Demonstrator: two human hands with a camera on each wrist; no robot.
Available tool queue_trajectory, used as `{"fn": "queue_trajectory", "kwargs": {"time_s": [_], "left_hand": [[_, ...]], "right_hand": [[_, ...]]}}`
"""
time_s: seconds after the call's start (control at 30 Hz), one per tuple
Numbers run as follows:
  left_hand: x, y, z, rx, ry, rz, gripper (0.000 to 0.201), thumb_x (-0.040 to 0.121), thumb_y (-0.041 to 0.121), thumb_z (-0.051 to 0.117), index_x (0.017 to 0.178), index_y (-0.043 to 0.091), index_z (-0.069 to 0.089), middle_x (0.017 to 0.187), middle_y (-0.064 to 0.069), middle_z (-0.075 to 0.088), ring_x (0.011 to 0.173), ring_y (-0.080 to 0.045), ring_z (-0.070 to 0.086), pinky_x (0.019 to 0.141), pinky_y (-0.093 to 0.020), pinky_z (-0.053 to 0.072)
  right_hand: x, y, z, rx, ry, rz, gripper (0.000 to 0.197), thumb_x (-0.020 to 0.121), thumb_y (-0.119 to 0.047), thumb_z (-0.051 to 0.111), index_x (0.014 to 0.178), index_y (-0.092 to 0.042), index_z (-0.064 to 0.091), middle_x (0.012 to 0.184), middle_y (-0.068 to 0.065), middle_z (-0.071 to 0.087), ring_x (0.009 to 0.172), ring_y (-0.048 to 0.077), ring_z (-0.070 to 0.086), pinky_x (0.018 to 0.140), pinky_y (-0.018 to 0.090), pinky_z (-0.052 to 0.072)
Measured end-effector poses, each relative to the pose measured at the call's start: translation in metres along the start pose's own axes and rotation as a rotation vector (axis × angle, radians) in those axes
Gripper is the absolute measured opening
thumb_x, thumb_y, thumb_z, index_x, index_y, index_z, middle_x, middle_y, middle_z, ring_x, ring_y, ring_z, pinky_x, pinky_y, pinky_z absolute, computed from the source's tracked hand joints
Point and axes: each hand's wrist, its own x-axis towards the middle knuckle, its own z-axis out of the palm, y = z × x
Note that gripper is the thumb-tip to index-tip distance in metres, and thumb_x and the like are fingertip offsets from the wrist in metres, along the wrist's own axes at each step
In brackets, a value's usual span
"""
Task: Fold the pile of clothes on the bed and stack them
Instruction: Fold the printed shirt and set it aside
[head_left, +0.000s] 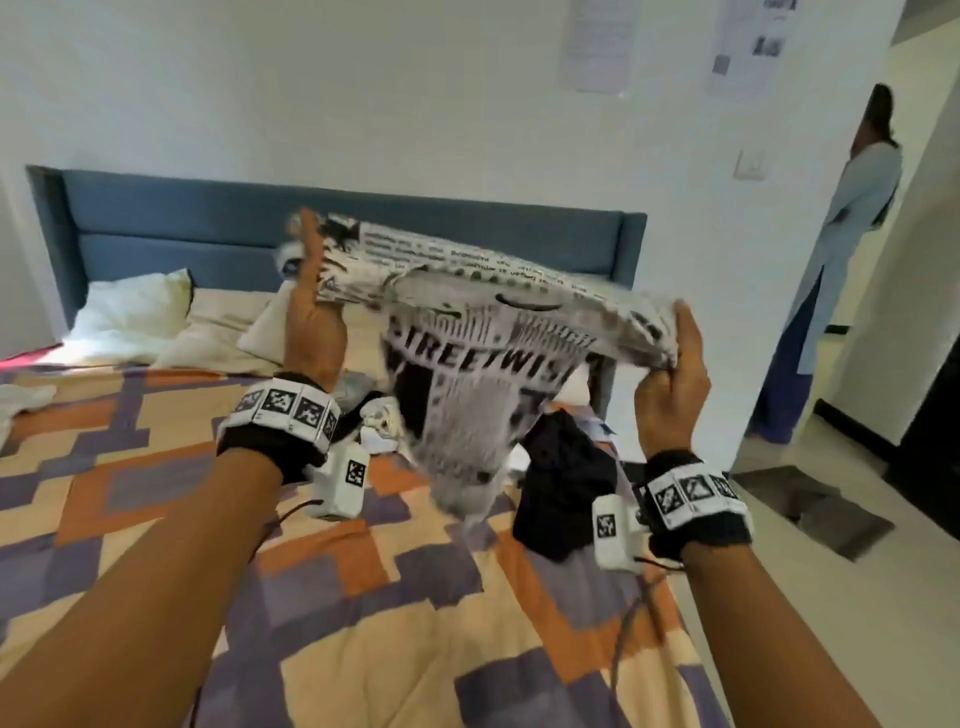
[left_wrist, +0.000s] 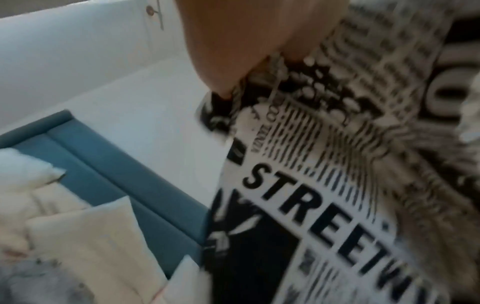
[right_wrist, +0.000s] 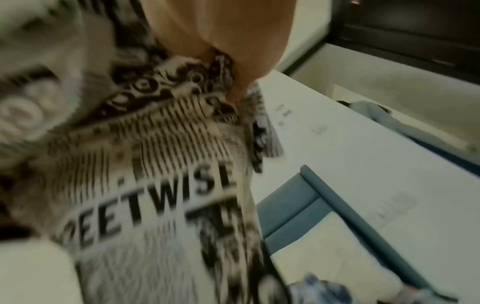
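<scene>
**You are lifting a printed T-shirt clear of the bed, one shoulder in each hand.**

Above the bed (head_left: 363, 597) with its patchwork cover, you are holding the black-and-white T-shirt (head_left: 467, 364) spread out in the air, its hem dangling over the unfolded clothes pile (head_left: 561, 467) that is lying toward the bed's right edge. Your left hand (head_left: 311, 317) is gripping one shoulder, fingers reaching up behind the cloth; your right hand (head_left: 672, 374) is pinching the other. The fabric is sagging between your grips, so it looks light, soft and floppy; the shoulder seams seem the best place to be holding it.
</scene>
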Motion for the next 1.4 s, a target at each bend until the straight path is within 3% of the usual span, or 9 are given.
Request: {"fn": "queue_trajectory", "kwargs": {"time_s": [0.13, 0.33, 0.5, 0.63, 0.77, 0.9, 1.0, 1.17, 1.4], "left_hand": [[-0.022, -0.044, -0.037, 0.731, -0.059, 0.158, 0.054, 0.091, 0.012, 0.034, 0.144, 0.005, 0.042, 0.149, -0.025, 0.035, 0.126, -0.044, 0.046, 0.104, -0.044, 0.041], [-0.134, -0.057, -0.053, 1.294, -1.461, -0.780, 0.020, 0.099, 0.027, 0.052, 0.100, 0.008, 0.058, 0.085, 0.001, 0.057, 0.066, -0.012, 0.054, 0.061, -0.018, 0.047], [-0.112, -0.042, -0.031, 0.365, -0.580, -0.947, 0.026, 0.095, -0.004, 0.045, 0.072, 0.004, 0.055, 0.041, 0.002, 0.056, 0.044, -0.016, 0.055, 0.050, -0.028, 0.045], [-0.067, -0.044, -0.024, -0.104, 0.209, -0.570, 0.023, 0.089, -0.002, 0.050, 0.104, 0.010, 0.064, 0.092, -0.009, 0.070, 0.086, -0.027, 0.068, 0.072, -0.035, 0.054], [-0.097, -0.042, 0.001, 0.581, -0.141, -0.297, 0.094, 0.088, 0.009, 0.067, 0.154, 0.009, 0.001, 0.157, -0.016, 0.025, 0.139, -0.029, 0.033, 0.108, -0.033, 0.031], [-0.159, -0.020, 0.046, 0.635, -0.437, 0.163, 0.098, 0.080, 0.004, 0.068, 0.155, 0.011, 0.005, 0.162, -0.012, 0.005, 0.150, -0.026, 0.006, 0.121, -0.036, 0.008], [-0.181, -0.004, 0.077, 0.406, -0.651, 0.140, 0.109, 0.080, 0.022, 0.077, 0.155, 0.025, -0.002, 0.162, 0.005, 0.012, 0.148, -0.012, 0.013, 0.121, -0.040, 0.008], [-0.182, -0.011, 0.085, 0.285, -0.549, -0.026, 0.035, 0.074, 0.039, 0.072, 0.094, 0.010, 0.068, 0.085, -0.004, 0.068, 0.075, -0.017, 0.060, 0.063, -0.031, 0.042], [-0.183, -0.006, 0.069, 0.112, -0.412, -0.119, 0.010, 0.085, 0.019, 0.059, 0.093, 0.015, 0.064, 0.087, -0.001, 0.066, 0.081, -0.016, 0.062, 0.070, -0.032, 0.049]], "right_hand": [[-0.034, 0.027, -0.018, -0.568, -0.448, -0.162, 0.081, 0.079, 0.001, 0.052, 0.153, -0.024, 0.030, 0.154, 0.012, 0.039, 0.124, 0.026, 0.051, 0.085, 0.037, 0.043], [-0.104, 0.079, -0.084, -1.049, -1.891, 0.386, 0.025, 0.098, -0.026, 0.052, 0.111, -0.008, 0.063, 0.111, 0.010, 0.065, 0.091, 0.021, 0.062, 0.081, 0.028, 0.054], [-0.063, 0.053, -0.102, -0.612, -1.351, 0.407, 0.014, 0.087, -0.013, 0.058, 0.087, -0.020, 0.071, 0.077, -0.007, 0.064, 0.070, 0.012, 0.059, 0.057, 0.016, 0.047], [-0.037, 0.032, -0.088, -0.264, -0.545, 0.290, 0.040, 0.094, -0.025, 0.064, 0.056, -0.024, 0.049, 0.055, -0.008, 0.048, 0.055, 0.001, 0.043, 0.056, 0.027, 0.035], [-0.048, 0.001, -0.060, -0.119, -0.508, 0.168, 0.028, 0.096, -0.037, 0.059, 0.067, -0.033, 0.059, 0.066, -0.015, 0.061, 0.059, -0.008, 0.052, 0.057, 0.020, 0.039], [-0.066, -0.025, -0.033, 0.060, -0.613, 0.150, 0.029, 0.096, -0.036, 0.059, 0.084, -0.011, 0.070, 0.082, 0.009, 0.072, 0.076, 0.014, 0.063, 0.068, 0.042, 0.050], [-0.071, -0.050, -0.025, 0.152, -0.781, 0.122, 0.027, 0.092, -0.027, 0.067, 0.086, -0.001, 0.073, 0.081, 0.023, 0.069, 0.067, 0.026, 0.058, 0.065, 0.041, 0.047], [-0.067, -0.059, -0.051, 0.160, -0.998, 0.215, 0.024, 0.071, -0.009, 0.085, 0.088, 0.003, 0.074, 0.079, 0.008, 0.072, 0.072, 0.012, 0.065, 0.066, 0.026, 0.050], [-0.108, 0.015, -0.074, -0.631, -1.342, 0.078, 0.017, 0.086, -0.008, 0.064, 0.075, -0.020, 0.060, 0.066, -0.009, 0.058, 0.052, 0.002, 0.056, 0.062, 0.029, 0.049]]}}
